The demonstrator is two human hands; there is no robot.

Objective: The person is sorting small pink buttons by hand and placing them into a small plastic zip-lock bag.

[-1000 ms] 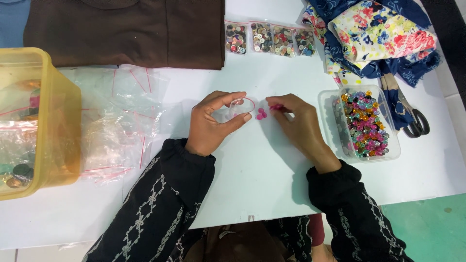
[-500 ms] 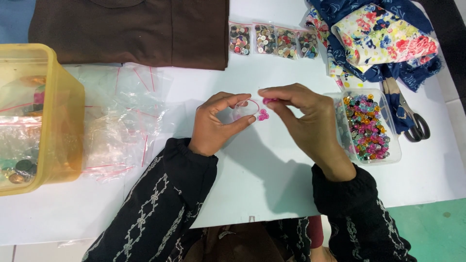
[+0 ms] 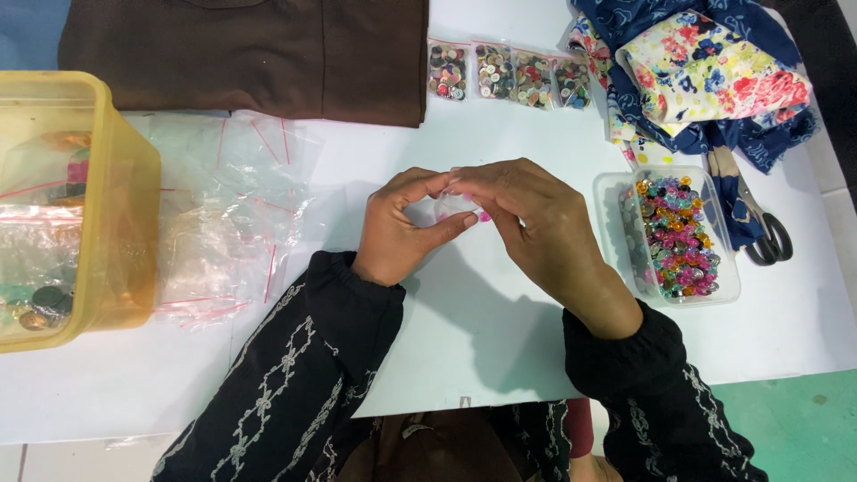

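yellow tub (image 3: 125,205), brown cloth (image 3: 250,54), floral fabric (image 3: 714,76)

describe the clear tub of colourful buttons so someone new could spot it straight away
On the white table, look just right of the person's right hand. There sits a shallow clear plastic tub of bright multicoloured buttons, beside the scissors. Unlike the four small button bags farther up the table, it is an open rigid container.

A white counter (image 3: 500,357) fills nearly the whole view — smooth, evenly and brightly lit, with soft shadows. At the lower right corner a strip of green floor (image 3: 803,419) shows past its edge — no walls or windows are visible.
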